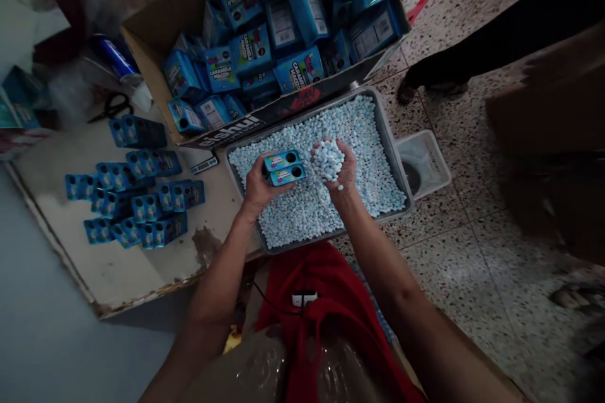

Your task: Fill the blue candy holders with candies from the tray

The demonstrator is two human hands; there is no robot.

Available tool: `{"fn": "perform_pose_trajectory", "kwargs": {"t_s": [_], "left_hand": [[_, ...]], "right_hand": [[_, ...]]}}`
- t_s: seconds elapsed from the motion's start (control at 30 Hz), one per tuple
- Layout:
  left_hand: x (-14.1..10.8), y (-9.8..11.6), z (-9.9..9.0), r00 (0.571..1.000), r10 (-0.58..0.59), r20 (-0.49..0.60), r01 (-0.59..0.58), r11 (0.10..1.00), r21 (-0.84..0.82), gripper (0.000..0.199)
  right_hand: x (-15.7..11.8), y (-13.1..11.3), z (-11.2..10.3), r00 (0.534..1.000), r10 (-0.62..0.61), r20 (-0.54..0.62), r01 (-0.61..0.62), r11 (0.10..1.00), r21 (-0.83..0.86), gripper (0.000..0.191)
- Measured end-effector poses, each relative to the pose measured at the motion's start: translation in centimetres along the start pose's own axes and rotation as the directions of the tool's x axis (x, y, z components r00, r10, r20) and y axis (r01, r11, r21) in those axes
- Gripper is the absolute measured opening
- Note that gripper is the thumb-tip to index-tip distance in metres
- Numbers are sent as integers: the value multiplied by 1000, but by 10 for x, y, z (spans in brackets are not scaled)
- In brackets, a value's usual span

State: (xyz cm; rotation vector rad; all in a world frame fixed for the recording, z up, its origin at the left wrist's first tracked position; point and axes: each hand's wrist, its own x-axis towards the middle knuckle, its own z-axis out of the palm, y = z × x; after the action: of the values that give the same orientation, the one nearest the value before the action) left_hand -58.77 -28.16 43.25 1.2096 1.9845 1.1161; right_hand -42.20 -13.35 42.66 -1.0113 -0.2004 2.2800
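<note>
My left hand [258, 190] is closed around two small blue candy boxes [283, 168] held side by side, with a dark round hole showing in each. To their right, my right hand [347, 167] is cupped and full of pale blue and white candies [328, 159]. Both hands are over a grey tray [385, 119] filled with a layer of the same candies. One candy sits apart at the base of my right palm. The palm itself is hidden under the heap.
A cardboard carton [155, 53] of blue candy boxes stands behind the tray. On the table [118, 286] at left are several grouped blue boxes [151, 208], scissors [113, 106], a small scale [203, 162] and a blue can [113, 56]. A clear container [432, 160] adjoins the tray; a person's leg [472, 38] is at right.
</note>
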Motion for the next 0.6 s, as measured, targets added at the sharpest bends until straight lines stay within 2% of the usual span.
{"fn": "perform_pose_trajectory", "kwargs": {"t_s": [0.1,0.2,0.3,0.47,0.6], "left_hand": [[-6,2,1,999,39,-4,-38,986,164,80],[-11,6,10,997,75,-19,-70,975,211,78],[-16,8,19,995,95,-30,-87,978,192,79],[-21,1,24,989,117,-92,-110,990,86,80],[-21,-1,26,992,94,-86,-92,995,32,79]], "right_hand": [[-20,-1,24,993,-91,80,92,996,-13,26],[-36,-3,43,973,-166,157,181,980,-84,28],[-44,-5,53,960,-189,206,220,965,-141,28],[-47,-6,58,922,-244,301,300,941,-157,28],[-48,-5,60,913,-276,302,343,918,-198,34]]}}
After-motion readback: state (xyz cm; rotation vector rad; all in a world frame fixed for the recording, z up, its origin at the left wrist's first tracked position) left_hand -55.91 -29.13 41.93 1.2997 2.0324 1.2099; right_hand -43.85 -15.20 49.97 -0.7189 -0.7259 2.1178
